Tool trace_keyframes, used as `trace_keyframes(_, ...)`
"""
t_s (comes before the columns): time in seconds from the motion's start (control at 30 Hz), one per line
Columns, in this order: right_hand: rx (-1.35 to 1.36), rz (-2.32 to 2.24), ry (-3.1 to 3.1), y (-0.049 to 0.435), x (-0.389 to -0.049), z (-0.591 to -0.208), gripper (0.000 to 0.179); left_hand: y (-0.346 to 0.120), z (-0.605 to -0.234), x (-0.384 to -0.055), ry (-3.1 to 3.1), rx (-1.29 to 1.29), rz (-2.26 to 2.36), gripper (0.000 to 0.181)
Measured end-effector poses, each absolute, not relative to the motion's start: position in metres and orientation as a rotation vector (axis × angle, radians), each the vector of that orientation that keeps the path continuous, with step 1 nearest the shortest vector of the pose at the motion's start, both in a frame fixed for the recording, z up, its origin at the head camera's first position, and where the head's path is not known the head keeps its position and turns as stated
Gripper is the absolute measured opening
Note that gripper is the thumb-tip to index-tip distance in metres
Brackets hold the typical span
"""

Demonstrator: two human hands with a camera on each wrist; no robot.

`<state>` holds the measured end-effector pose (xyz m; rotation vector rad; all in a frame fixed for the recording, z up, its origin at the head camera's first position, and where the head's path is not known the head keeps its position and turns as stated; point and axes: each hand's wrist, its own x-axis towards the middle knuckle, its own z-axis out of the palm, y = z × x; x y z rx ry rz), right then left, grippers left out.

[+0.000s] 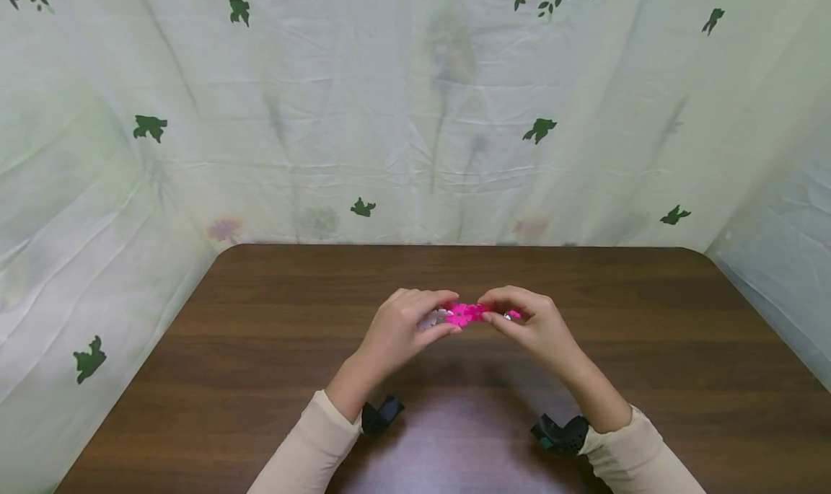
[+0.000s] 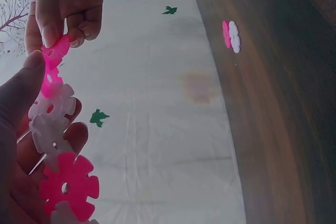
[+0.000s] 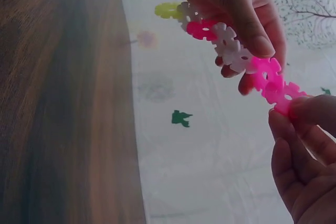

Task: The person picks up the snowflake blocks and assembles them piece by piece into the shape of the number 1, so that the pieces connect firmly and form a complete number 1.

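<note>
A chain of interlocking flower-shaped plastic discs [image 1: 460, 314] is held in the air between both hands, above the table. My left hand [image 1: 404, 322] grips it, thumb and fingers around its white and pink discs. My right hand [image 1: 534, 322] pinches the pink disc [image 3: 290, 98] at the chain's near end, which joins another pink disc. In the right wrist view, the chain trails behind the left hand through white and pink discs to a yellow disc [image 3: 167, 10]. The fingers partly hide the chain.
A pink and a white disc [image 2: 234, 37] lie close together on the brown wooden table [image 1: 273, 378]. Black devices [image 1: 383, 415] sit on both wrists. A pale curtain [image 1: 402, 119] with green bird shapes surrounds the table's back and sides.
</note>
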<state>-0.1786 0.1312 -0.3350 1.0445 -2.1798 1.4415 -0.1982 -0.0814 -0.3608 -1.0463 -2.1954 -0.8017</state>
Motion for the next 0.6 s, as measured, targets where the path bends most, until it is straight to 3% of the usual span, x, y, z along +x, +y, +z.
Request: trace_keyframes(0.6,0.890,1.984,-2.186,0.130,-0.192,-0.365,0.024,-0.073,-0.358,-0.193,-2.165,-1.055,-0.672,0.039)
